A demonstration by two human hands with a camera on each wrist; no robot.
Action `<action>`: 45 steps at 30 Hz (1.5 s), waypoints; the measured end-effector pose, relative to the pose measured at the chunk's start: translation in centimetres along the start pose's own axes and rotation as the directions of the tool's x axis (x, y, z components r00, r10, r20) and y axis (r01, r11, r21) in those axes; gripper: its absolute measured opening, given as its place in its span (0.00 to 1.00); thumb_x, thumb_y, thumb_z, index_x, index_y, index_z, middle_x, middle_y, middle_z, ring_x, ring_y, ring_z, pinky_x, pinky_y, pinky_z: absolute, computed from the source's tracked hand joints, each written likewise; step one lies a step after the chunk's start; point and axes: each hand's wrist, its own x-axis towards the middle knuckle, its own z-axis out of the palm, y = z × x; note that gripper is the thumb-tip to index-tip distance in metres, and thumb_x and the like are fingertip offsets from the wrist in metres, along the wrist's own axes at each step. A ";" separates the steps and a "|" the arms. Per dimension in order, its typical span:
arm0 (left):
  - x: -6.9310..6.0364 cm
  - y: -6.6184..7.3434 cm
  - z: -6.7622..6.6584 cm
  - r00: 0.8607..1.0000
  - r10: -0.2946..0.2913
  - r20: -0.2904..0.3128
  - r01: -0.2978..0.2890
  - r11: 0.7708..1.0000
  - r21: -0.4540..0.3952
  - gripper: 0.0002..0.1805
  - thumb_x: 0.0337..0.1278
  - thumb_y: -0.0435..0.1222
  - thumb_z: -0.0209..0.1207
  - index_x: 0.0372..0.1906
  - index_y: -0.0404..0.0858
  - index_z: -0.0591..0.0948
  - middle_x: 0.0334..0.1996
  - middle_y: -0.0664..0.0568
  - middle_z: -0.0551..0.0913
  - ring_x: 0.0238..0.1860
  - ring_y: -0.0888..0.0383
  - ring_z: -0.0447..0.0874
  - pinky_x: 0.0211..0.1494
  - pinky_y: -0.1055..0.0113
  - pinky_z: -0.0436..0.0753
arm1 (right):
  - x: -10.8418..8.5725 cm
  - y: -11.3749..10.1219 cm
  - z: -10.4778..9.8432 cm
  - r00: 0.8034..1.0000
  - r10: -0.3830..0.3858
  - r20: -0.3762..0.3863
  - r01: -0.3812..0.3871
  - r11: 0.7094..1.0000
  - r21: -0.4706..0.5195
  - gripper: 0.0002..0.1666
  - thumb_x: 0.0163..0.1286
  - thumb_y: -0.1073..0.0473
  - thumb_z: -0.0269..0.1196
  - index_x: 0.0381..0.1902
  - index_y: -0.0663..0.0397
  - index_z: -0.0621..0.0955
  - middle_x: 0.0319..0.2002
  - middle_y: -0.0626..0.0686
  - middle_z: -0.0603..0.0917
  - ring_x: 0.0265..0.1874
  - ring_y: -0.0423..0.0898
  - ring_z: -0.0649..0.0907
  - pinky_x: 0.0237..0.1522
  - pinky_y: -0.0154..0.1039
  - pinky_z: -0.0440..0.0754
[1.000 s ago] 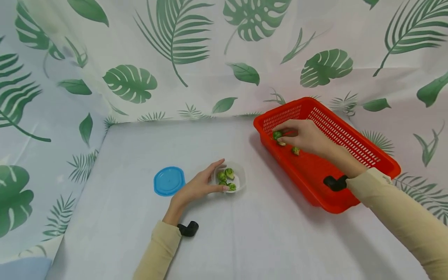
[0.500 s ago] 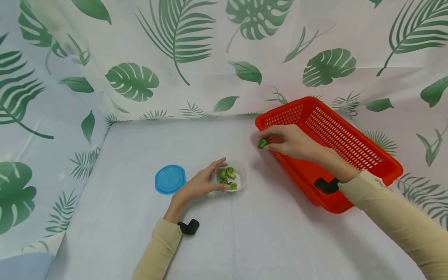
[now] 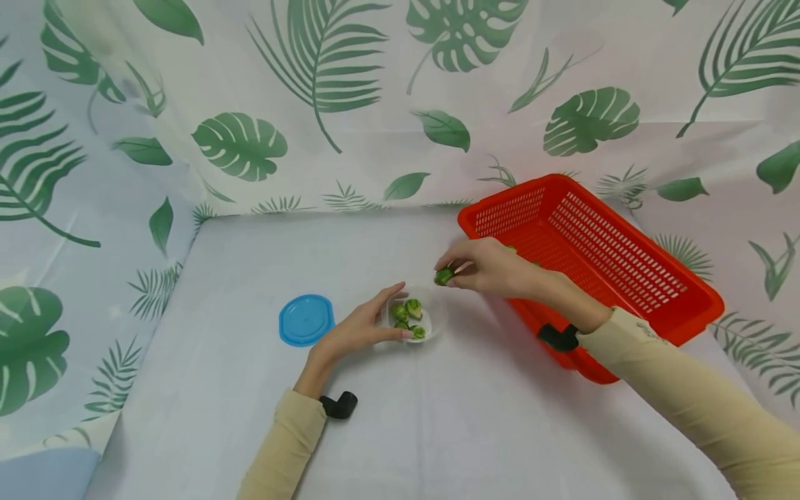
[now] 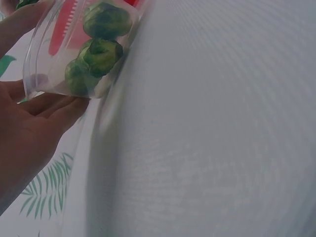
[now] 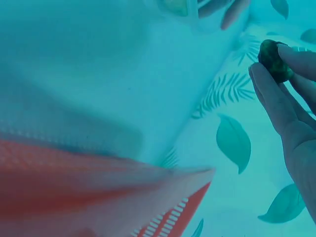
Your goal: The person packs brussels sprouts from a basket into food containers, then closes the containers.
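My left hand (image 3: 356,332) holds a small clear plastic container (image 3: 428,321) on the table, thumb on its near side and fingers on its far side. Several Brussels sprouts (image 3: 414,307) lie inside it; the left wrist view shows these sprouts (image 4: 101,54) through the wall. Between thumb and fingertips, my right hand (image 3: 496,267) pinches another Brussels sprout (image 3: 444,276), just above and to the right of the container. The right wrist view also shows this pinched sprout (image 5: 274,60).
A long red plastic basket (image 3: 625,257) stands at the right, with bits of green sprout (image 3: 511,248) visible past my right hand. Flat on the table, left of my left hand, lies a blue lid (image 3: 306,319). A leaf-printed sheet (image 3: 350,160) rises behind.
My right hand has come out of the basket with a sprout, moving left and toward me over the table near the container. The left hand has stayed on the container.
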 end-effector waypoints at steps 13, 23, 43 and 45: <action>-0.1 -0.1 -0.1 1.000 0.014 -0.005 -0.014 1.000 0.006 0.52 0.60 0.53 0.70 0.83 0.55 0.54 0.78 0.59 0.65 0.82 0.51 0.52 0.80 0.41 0.59 | 1.0 0.4 1.7 0.989 -0.058 0.138 0.063 0.997 -0.034 0.16 0.65 0.71 0.70 0.51 0.61 0.87 0.45 0.55 0.90 0.45 0.52 0.90 0.51 0.48 0.88; -0.2 0.2 0.0 1.000 0.009 0.005 -0.009 1.000 0.008 0.52 0.61 0.53 0.69 0.84 0.55 0.53 0.79 0.58 0.64 0.83 0.49 0.51 0.80 0.39 0.59 | 1.7 0.1 2.7 0.972 -0.078 0.224 0.102 0.990 -0.098 0.17 0.65 0.70 0.70 0.52 0.61 0.87 0.46 0.54 0.90 0.44 0.49 0.89 0.52 0.45 0.88; -0.4 -0.1 -0.4 0.999 0.049 0.018 -0.049 0.999 -0.007 0.51 0.62 0.52 0.69 0.84 0.54 0.53 0.79 0.58 0.63 0.82 0.53 0.54 0.78 0.42 0.63 | 3.7 -0.8 5.8 0.933 -0.071 0.352 0.172 0.949 -0.263 0.11 0.66 0.69 0.71 0.46 0.60 0.91 0.42 0.54 0.91 0.42 0.47 0.87 0.54 0.41 0.87; -0.3 -0.1 -0.3 0.998 0.054 0.025 -0.054 0.999 -0.004 0.51 0.62 0.52 0.69 0.84 0.53 0.53 0.79 0.58 0.63 0.81 0.52 0.54 0.78 0.42 0.63 | 3.7 -0.9 6.0 0.927 -0.029 0.374 0.148 0.945 -0.292 0.12 0.66 0.68 0.71 0.47 0.59 0.91 0.43 0.54 0.91 0.42 0.47 0.86 0.54 0.42 0.87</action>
